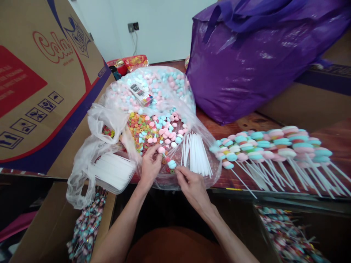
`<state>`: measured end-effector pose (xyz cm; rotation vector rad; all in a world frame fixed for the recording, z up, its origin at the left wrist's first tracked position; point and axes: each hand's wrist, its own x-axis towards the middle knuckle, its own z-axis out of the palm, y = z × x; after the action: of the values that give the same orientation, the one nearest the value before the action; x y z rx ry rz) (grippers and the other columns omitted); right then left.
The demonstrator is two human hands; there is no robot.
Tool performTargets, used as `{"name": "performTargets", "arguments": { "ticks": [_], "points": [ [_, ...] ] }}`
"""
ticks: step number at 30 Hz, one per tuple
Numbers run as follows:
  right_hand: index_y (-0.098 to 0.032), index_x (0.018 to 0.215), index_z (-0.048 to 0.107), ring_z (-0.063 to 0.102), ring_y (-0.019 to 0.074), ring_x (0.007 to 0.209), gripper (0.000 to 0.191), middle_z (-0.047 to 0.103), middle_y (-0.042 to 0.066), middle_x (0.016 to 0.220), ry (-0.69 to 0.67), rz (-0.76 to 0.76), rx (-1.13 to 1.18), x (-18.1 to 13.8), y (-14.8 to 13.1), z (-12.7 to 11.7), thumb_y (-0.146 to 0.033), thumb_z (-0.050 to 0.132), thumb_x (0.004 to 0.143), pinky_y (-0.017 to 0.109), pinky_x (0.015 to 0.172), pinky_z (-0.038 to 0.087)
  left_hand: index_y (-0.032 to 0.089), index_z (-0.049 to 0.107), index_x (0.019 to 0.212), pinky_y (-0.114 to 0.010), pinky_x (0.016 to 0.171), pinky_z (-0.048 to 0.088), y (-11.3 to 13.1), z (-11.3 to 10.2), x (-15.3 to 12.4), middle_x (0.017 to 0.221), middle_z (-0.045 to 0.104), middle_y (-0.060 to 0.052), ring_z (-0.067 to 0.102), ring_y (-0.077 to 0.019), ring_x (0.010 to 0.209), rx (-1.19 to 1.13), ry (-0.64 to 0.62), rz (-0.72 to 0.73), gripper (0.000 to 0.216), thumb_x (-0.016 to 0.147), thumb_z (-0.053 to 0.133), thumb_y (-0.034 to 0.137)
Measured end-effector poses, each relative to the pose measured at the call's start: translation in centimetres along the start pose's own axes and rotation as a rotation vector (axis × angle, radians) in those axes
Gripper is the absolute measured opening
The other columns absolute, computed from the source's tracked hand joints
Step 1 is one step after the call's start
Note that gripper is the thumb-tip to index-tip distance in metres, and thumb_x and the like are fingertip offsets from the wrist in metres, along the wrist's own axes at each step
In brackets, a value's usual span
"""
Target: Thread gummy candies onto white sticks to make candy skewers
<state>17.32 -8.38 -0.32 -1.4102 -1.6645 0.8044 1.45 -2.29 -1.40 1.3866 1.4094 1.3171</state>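
Between the fingertips of my left hand (151, 165) is a pink marshmallow (161, 150), closed in a pinch. My right hand (194, 187) pinches a candy skewer, its stick mostly hidden by the fingers. Blue and white marshmallows (172, 164) are threaded on that skewer, and its upper end points toward the pink marshmallow. Whether the two touch I cannot tell. Just beyond my hands, loose pink, blue and white marshmallows (168, 132) lie beside colourful small candy rings (138, 128) on clear plastic. White sticks (196, 155) lie fanned out beyond my right hand.
Finished-looking candy skewers (263, 146) are piled at the right. A clear tub (115, 171) of white sticks stands left, by a crumpled plastic bag (105, 118). Behind are a large marshmallow bag (170, 82), a purple bag (246, 62) and a cardboard box (52, 91). Boxes below hold wrapped skewers (87, 230).
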Motion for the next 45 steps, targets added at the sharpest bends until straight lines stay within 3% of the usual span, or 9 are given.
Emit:
{"name": "performTargets", "arguments": {
  "ticks": [4,8,15,29,34,38,42,45],
  "points": [
    [-0.017,0.077,0.063,0.042,0.0099,0.051,0.028,0.046,-0.005,0.056,-0.007,0.036,0.015,0.1,0.0,0.2,-0.031,0.046,0.095,0.022,0.054,0.035,0.020,0.071,0.113,-0.033,0.092,0.051,-0.3,0.1,-0.3,0.108,0.068,-0.008,0.065,-0.0192,0.101,0.155,0.011,0.097,0.032,0.085,0.056,0.015],
    [-0.018,0.073,0.059,0.041,0.0099,0.050,0.029,0.044,-0.005,0.055,0.032,0.050,0.019,0.1,-0.2,0.8,-0.031,0.047,0.095,0.022,0.053,0.034,0.022,0.071,0.115,-0.030,0.082,0.054,-0.3,0.4,-0.8,0.105,0.069,-0.007,0.066,-0.0180,0.092,0.211,0.021,0.124,0.033,0.087,0.055,0.014],
    [-0.018,0.075,0.060,0.044,0.0113,0.051,0.027,0.048,-0.004,0.056,0.062,0.074,0.069,-0.1,-0.4,1.8,-0.031,0.047,0.095,0.023,0.051,0.034,0.021,0.072,0.112,-0.028,0.082,0.053,0.4,0.7,-1.4,0.102,0.068,-0.007,0.066,-0.0166,0.091,0.289,0.046,0.225,0.032,0.089,0.052,0.012],
    [-0.021,0.072,0.054,0.044,0.0125,0.052,0.030,0.048,-0.004,0.056,0.081,0.171,0.117,0.6,0.4,2.0,-0.038,0.046,0.095,0.023,0.051,0.035,0.025,0.072,0.119,-0.038,0.100,0.051,0.0,0.8,-3.3,0.120,0.071,-0.007,0.064,-0.0210,0.112,0.120,-0.130,0.038,0.042,0.089,0.047,0.011],
    [-0.021,0.067,0.052,0.044,0.0122,0.052,0.033,0.048,-0.003,0.056,0.045,0.155,0.057,1.2,0.6,0.6,-0.039,0.047,0.094,0.023,0.052,0.035,0.023,0.070,0.123,-0.035,0.092,0.054,0.1,0.1,-2.2,0.114,0.072,-0.007,0.067,-0.0187,0.096,0.074,-0.153,0.023,0.040,0.091,0.047,0.014],
    [-0.021,0.070,0.052,0.043,0.0117,0.051,0.032,0.046,-0.004,0.055,0.120,0.172,0.041,0.9,1.3,-0.4,-0.041,0.046,0.095,0.023,0.052,0.034,0.022,0.070,0.119,-0.031,0.084,0.052,0.8,-1.2,-0.2,0.105,0.069,-0.008,0.064,-0.0179,0.087,0.286,-0.040,0.130,0.036,0.091,0.048,0.015],
    [-0.021,0.073,0.055,0.043,0.0115,0.051,0.031,0.047,-0.005,0.056,0.137,0.170,0.030,0.3,2.0,-0.6,-0.041,0.047,0.096,0.023,0.053,0.035,0.020,0.071,0.112,-0.032,0.085,0.049,1.2,-1.7,1.3,0.099,0.062,-0.009,0.061,-0.0205,0.091,0.647,-0.096,0.188,0.033,0.091,0.048,0.012],
    [-0.021,0.074,0.056,0.042,0.0114,0.051,0.031,0.046,-0.005,0.056,0.140,0.151,0.014,0.1,2.1,-0.4,-0.040,0.047,0.096,0.023,0.053,0.035,0.019,0.071,0.107,-0.033,0.081,0.048,1.2,-1.3,1.7,0.101,0.059,-0.010,0.059,-0.0216,0.090,0.789,-0.132,0.182,0.029,0.090,0.049,0.011]
  ]
}}
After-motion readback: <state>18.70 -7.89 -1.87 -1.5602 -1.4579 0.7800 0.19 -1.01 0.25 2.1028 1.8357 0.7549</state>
